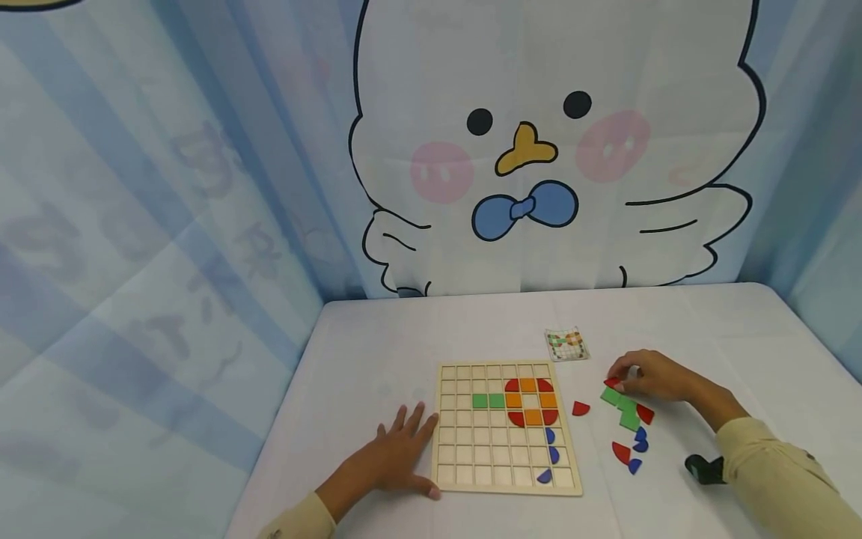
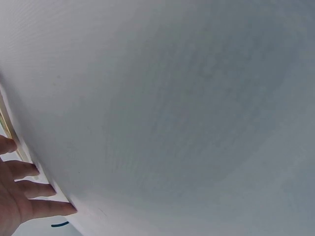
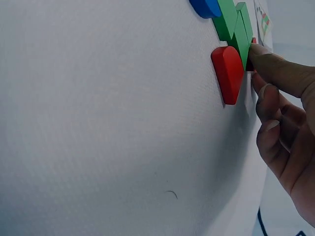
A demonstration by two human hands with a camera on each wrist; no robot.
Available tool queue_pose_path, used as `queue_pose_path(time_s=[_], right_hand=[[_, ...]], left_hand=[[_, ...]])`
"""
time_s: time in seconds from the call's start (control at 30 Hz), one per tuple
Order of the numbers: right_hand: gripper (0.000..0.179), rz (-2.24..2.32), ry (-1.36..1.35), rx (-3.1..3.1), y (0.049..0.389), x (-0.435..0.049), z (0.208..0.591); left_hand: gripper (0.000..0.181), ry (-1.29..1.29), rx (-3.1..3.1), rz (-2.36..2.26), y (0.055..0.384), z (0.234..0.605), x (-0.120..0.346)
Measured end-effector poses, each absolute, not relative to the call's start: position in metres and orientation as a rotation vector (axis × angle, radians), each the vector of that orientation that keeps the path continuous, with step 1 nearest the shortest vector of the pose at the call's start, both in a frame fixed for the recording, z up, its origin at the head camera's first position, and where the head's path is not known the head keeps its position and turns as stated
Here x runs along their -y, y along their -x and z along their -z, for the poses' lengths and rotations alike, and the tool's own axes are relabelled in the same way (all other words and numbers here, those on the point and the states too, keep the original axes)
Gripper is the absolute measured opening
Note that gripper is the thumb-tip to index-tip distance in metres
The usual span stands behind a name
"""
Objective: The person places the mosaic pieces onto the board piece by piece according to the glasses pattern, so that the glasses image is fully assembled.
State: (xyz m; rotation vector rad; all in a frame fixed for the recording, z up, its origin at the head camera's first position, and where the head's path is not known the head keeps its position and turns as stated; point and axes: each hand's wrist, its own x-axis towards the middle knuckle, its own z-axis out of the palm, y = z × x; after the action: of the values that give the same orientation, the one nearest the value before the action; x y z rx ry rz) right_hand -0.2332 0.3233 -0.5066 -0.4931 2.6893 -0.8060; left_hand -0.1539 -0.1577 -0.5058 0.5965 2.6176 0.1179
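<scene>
A wooden grid board (image 1: 458,479) lies on the table. Set in it are red quarter-circle, orange square and green square pieces forming a ring with a tail, plus several blue pieces down its right part. My left hand (image 1: 404,453) rests flat with spread fingers at the board's left edge; the left wrist view shows its fingers (image 2: 44,208) at the lower left. Right of the board, my right hand (image 1: 649,374) pinches a red quarter-circle piece (image 1: 612,382) between thumb and fingers, right beside green squares (image 1: 629,415). Another red quarter-circle (image 3: 228,73) lies near that thumb.
A small pattern card (image 1: 567,344) lies behind the board. One red piece (image 1: 581,409) sits just right of the board, with loose blue pieces (image 1: 635,466) and a red piece (image 1: 621,453) farther right. A black object (image 1: 703,470) is by the right forearm.
</scene>
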Motion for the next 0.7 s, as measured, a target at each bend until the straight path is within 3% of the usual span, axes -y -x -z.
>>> queue_pose_path(time_s=[0.5, 0.7], right_hand=[[0.014, 0.857, 0.488, -2.666, 0.2379, -0.3206, 0.5106], [0.028, 0.885, 0.426, -2.624, 0.2389, -0.3212, 0.5090]], left_hand=[[0.120, -0.625, -2.632, -0.108, 0.1537, 0.5058, 0.1579], [0.119, -0.612, -2.626, -0.102, 0.1531, 0.5036, 0.1574]])
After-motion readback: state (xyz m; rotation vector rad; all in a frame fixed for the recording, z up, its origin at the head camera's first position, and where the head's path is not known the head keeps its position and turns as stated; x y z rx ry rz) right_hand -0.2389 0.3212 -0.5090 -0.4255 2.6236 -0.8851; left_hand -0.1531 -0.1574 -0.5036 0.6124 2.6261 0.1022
